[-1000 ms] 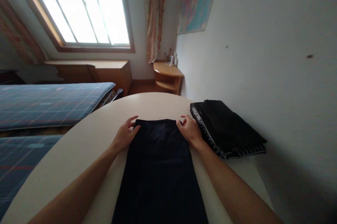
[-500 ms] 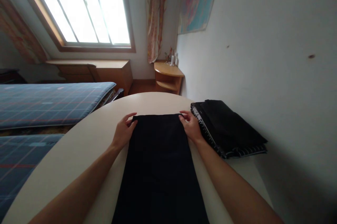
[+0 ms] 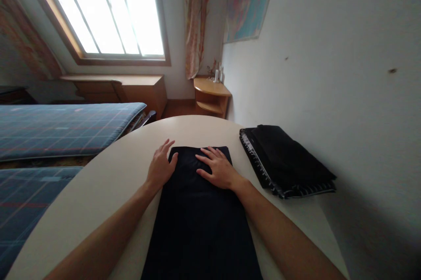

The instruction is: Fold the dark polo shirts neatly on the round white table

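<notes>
- Left forearm (image 3: pixel 108 227): bare, stretched forward on the left of the dark navy cloth (image 3: pixel 200 232).
- Left hand (image 3: pixel 160 167): by the cloth's far left corner, fingers parted and pointing away, thumb at its edge.
- Right forearm (image 3: pixel 279 223): bare, angling in from the cloth's right.
- Right hand (image 3: pixel 219 169): palm down over the cloth's far right part, fingers fanned leftward.

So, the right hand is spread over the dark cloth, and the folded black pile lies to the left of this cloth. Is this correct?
Not quite: the side is wrong. In the head view, the folded black pile lies to the right of the dark cloth. The right hand is indeed spread over the cloth.
</notes>
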Tool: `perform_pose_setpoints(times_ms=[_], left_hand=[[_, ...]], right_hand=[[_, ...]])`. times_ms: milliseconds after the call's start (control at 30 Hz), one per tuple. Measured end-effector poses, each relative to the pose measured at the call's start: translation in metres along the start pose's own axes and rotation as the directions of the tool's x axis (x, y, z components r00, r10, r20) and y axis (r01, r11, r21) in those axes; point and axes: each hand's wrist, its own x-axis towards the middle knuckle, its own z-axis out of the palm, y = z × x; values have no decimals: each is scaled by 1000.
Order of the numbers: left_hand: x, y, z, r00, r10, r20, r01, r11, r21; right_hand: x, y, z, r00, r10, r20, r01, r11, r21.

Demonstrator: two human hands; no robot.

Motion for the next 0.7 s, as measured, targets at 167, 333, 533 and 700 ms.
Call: perform_pose_setpoints(times_ms=[167, 333, 533, 700], left_hand=[[-43, 52, -2, 960, 176, 217, -209, 968, 140], [-89, 76, 9, 837, 90, 540, -238, 948, 211], [-62, 51, 2, 705, 165, 689, -369, 916, 158], [-30, 24, -13, 659, 251, 709, -499, 851, 163]], right_hand=[[5, 8, 14, 972, 235, 22, -232, 968, -90], [4, 17, 6, 917, 383, -112, -398, 899, -182], [0, 22, -12, 823, 501, -270, -564, 780, -272], [-1, 23, -24, 773, 576, -264, -634, 708, -311]])
